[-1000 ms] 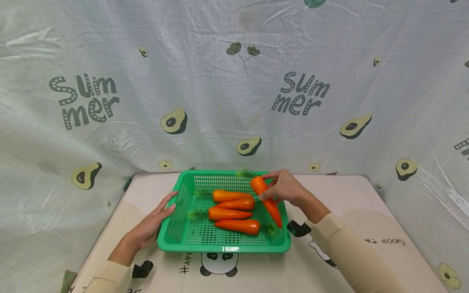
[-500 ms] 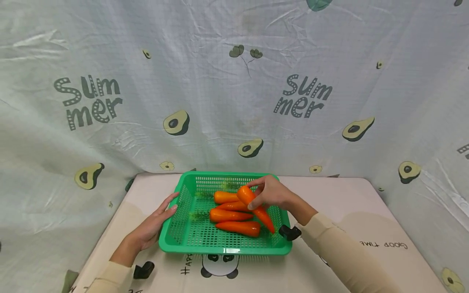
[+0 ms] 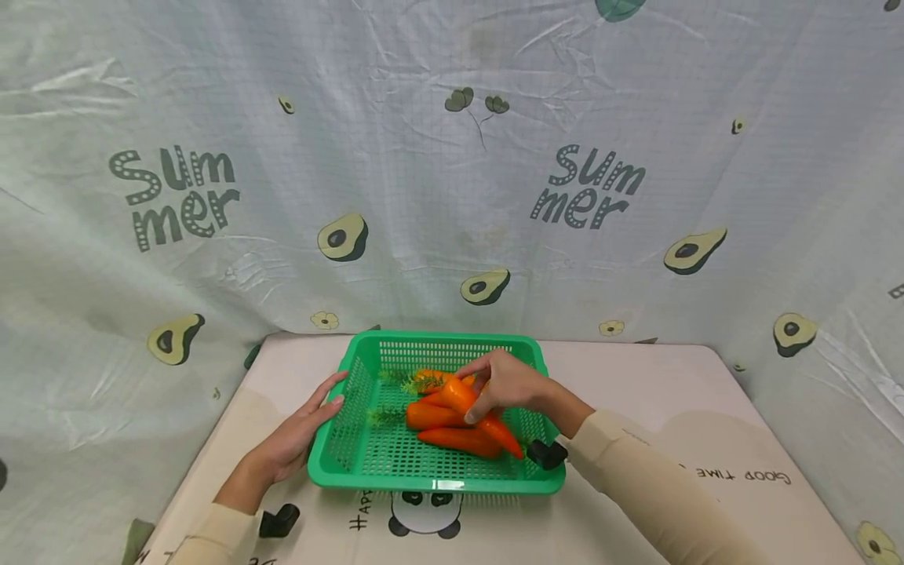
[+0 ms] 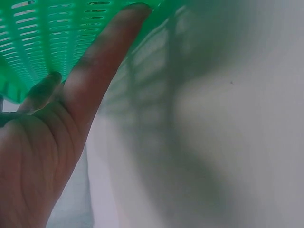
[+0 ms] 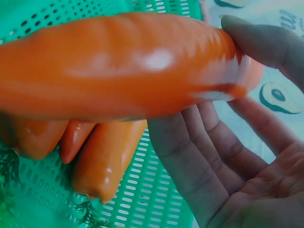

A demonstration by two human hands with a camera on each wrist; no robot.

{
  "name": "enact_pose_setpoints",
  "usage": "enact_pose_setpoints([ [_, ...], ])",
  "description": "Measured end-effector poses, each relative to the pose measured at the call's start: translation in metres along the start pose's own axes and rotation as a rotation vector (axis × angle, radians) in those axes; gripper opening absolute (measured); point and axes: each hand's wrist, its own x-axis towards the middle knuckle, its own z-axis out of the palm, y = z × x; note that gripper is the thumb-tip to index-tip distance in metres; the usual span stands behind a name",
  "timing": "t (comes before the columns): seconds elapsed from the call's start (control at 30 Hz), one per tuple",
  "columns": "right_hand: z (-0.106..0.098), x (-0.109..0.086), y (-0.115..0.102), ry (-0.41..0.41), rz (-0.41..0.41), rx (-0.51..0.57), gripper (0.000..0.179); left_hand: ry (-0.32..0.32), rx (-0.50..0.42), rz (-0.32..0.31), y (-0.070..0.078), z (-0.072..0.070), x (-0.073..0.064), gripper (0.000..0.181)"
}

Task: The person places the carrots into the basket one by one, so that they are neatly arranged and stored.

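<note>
My right hand (image 3: 512, 386) grips an orange carrot (image 3: 503, 434) between thumb and fingers, inside a green plastic basket (image 3: 431, 486). This carrot slants over the others, its thick end toward the back left and its tip toward the front right. In the right wrist view, the held carrot (image 5: 137, 66) fills the upper part, thumb on one side and fingers beneath. Below it several more carrots (image 3: 459, 442) with green tops lie in the basket, partly covered. My left hand (image 3: 291, 435) rests against the basket's left side with fairly straight fingers; in the left wrist view they touch the perforated wall (image 4: 52, 28).
The basket stands on a pale table (image 3: 636, 369) with printed words and a panda (image 3: 426, 514). Behind it hangs a white sheet (image 3: 410, 173) printed with avocados. Black wrist mounts (image 3: 547, 454) sit close to both hands.
My right hand has moved left and toward me with the carrot, from the basket's right side to above the other carrots. The left hand stays at the left rim.
</note>
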Motion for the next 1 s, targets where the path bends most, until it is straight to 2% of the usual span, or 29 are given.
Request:
enact_pose_setpoints([
  [0.2, 0.004, 0.005, 0.003, -0.037, -0.026, -0.030, 0.062, -0.009, -0.007, -0.004, 0.000, 0.000, 0.002, 0.067],
  [0.43, 0.012, 0.015, 0.007, -0.089, -0.087, -0.199, 0.060, -0.008, 0.001, 0.004, 0.002, 0.001, 0.001, 0.067],
  [0.67, 0.023, 0.025, 0.009, -0.184, -0.124, -0.272, 0.065, 0.000, -0.002, -0.007, 0.003, 0.002, 0.000, 0.067],
  [1.0, 0.037, 0.032, 0.009, -0.233, -0.120, -0.410, 0.064, -0.006, -0.011, -0.001, 0.001, 0.000, -0.001, 0.067],
])
